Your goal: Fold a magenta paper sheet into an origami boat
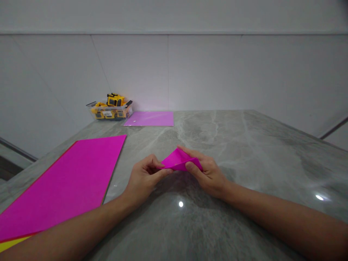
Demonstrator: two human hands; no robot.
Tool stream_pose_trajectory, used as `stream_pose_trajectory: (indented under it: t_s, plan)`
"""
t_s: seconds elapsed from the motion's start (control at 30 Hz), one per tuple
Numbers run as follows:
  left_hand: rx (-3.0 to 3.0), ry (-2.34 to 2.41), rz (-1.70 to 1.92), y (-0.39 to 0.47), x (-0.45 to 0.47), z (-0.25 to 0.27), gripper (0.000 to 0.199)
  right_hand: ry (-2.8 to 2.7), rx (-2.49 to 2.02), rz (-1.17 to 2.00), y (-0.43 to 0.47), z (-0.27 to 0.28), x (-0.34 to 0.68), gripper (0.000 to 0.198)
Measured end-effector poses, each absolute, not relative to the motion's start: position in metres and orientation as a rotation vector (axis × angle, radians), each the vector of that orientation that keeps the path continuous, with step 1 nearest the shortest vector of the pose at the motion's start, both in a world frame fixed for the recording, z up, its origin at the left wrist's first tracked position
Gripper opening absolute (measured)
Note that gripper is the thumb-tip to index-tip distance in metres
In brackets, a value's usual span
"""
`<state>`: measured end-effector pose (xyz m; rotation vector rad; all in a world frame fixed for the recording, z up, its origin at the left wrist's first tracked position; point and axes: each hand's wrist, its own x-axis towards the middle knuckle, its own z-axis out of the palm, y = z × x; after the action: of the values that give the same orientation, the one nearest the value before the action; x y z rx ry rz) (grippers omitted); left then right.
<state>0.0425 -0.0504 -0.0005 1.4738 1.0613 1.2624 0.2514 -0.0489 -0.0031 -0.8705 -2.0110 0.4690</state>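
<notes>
A small folded piece of magenta paper (pixel 176 158) is held between my two hands, a little above the grey marbled table. It has a peaked back and a fold that opens like a pocket toward me. My left hand (pixel 146 173) pinches its left corner between thumb and fingers. My right hand (pixel 205 171) grips the right side, with the thumb on the near edge and the fingers behind the paper. The fingers hide part of both ends.
A stack of large magenta sheets (pixel 67 177), with red and yellow edges showing, lies at the left. Farther back are a pale purple sheet (pixel 154 119) and a clear plastic bin (pixel 108 113) of yellow toy trucks. A wall borders the marbled table (pixel 258 152) behind.
</notes>
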Motion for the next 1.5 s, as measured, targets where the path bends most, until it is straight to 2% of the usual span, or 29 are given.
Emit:
stream_pose_trajectory:
  t_s: [0.2, 0.4, 0.7, 1.1, 1.23, 1.37, 1.5]
  plan:
    - [1.499, 1.099, 1.212, -0.0541, 0.0435, 0.0029, 0.032, -2.035, -0.832, 0.459, -0.0474, -0.0023, 0.2538, 0.033]
    - [1.388, 1.074, 1.152, -0.0517, 0.0413, -0.0027, 0.029, -2.024, -0.834, 0.472, -0.0466, -0.0033, 0.2538, 0.034]
    - [1.387, 1.108, 1.223, -0.0525, 0.0418, -0.0019, 0.038, -2.025, -0.83, 0.436, -0.0466, -0.0041, 0.252, 0.035]
    - [1.37, 1.01, 1.155, -0.0559, 0.0423, -0.0004, 0.035, -2.018, -0.768, 0.355, -0.0469, -0.0024, 0.2557, 0.03]
    - [1.364, 0.964, 1.084, -0.0556, 0.0426, 0.0013, 0.043, -2.059, -0.739, 0.369, -0.0472, -0.0028, 0.2559, 0.03]
    - [1.528, 1.053, 1.126, -0.0558, 0.0421, 0.0024, 0.013, -2.075, -0.694, 0.345, -0.0484, -0.0019, 0.255, 0.029]
    - [1.583, 1.112, 1.149, -0.0587, 0.0411, 0.0047, 0.007, -2.078, -0.712, 0.349, -0.0492, 0.0001, 0.2537, 0.03]
